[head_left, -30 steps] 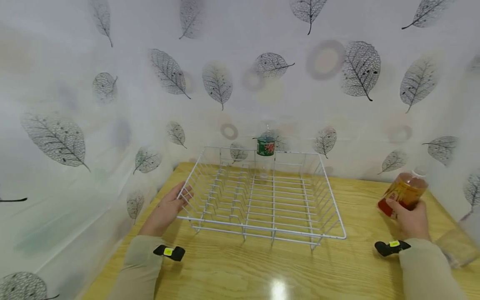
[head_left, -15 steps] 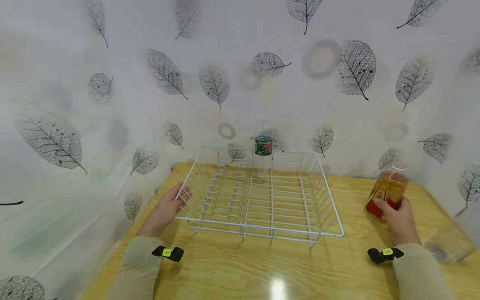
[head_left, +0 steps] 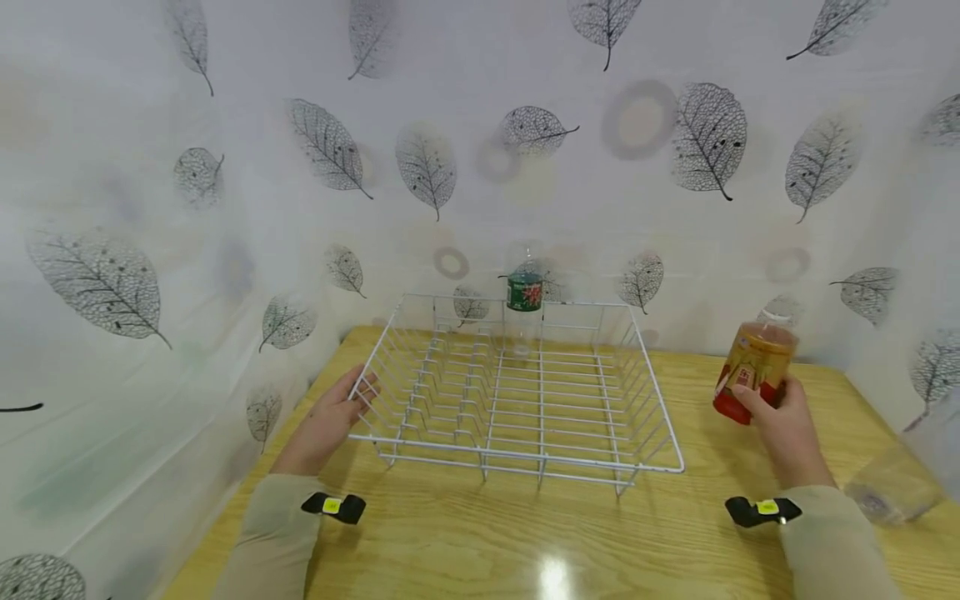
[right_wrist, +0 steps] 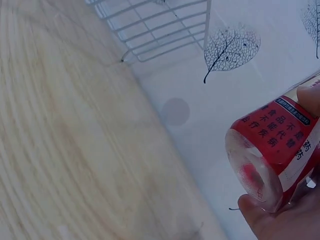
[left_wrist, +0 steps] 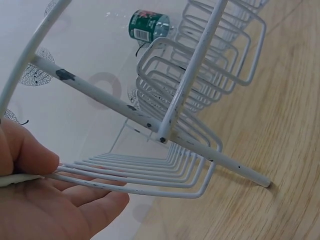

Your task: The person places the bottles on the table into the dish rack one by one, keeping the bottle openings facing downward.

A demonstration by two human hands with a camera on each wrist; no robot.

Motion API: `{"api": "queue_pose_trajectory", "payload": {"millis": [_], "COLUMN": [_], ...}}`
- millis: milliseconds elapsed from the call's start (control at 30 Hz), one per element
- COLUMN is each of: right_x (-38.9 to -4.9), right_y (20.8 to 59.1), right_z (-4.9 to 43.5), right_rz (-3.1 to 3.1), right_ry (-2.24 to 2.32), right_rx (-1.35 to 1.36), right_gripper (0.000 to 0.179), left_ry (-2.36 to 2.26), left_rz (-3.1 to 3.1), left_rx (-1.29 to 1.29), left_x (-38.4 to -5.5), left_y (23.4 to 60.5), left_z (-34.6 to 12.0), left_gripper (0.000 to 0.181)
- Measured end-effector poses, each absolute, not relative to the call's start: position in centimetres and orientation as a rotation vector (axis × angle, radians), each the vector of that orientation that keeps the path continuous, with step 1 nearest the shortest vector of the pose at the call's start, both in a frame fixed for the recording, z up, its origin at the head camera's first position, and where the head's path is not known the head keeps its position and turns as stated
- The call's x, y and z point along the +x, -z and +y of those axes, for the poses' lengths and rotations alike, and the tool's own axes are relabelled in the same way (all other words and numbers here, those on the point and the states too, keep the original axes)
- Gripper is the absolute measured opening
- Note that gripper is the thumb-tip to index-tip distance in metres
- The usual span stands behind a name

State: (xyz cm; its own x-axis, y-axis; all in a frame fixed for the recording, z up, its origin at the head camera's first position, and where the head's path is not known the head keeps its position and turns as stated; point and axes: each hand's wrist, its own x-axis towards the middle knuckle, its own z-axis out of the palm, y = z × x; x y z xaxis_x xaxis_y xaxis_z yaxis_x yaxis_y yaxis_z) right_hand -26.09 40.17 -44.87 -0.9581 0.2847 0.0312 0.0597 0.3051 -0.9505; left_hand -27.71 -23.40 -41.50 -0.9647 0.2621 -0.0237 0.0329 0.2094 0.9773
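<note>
A white wire dish rack [head_left: 542,457] stands on the wooden table. My left hand [head_left: 330,421] holds its left side; in the left wrist view the thumb lies over the rack's side wires [left_wrist: 130,189] with the fingers behind them. To the rack's right, my right hand [head_left: 787,433] grips a clear plastic bottle [head_left: 761,358] with a red and yellow label and a white cap. The bottle leans, its base toward the rack. In the right wrist view, the bottle's base [right_wrist: 255,175] points away from the palm. A clear bottle with a green label [head_left: 524,293] stands upright at the rack's back.
A transparent container [head_left: 896,487] lies on the table [head_left: 465,542] at the right, beside the right forearm. A pale curtain with leaf prints [head_left: 465,192] hangs behind and along both sides of the table.
My right hand has carried the red and yellow bottle leftward, closer to the rack, and slightly up. The left hand stays at the rack's left side; the view has shifted slightly.
</note>
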Motion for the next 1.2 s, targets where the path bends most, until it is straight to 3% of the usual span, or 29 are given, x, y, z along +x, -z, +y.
{"api": "queue_pose_trajectory", "payload": {"millis": [433,1200], "right_x": [-25.9,-25.4], "right_y": [42.3,37.8], "right_z": [36.5,29.7], "right_rz": [-2.469,-2.5], "right_ry": [-1.519,-1.332], "right_rx": [-0.089,0.295], "right_gripper": [0.078,0.081], "left_ry": [-1.812,-1.79], "left_rz": [2.323,2.386], "left_rx": [0.274,0.278], "left_x": [-27.7,-27.3], "left_y": [41.3,40.9], "left_z": [-23.6,-23.3], "left_gripper": [0.063,0.062]}}
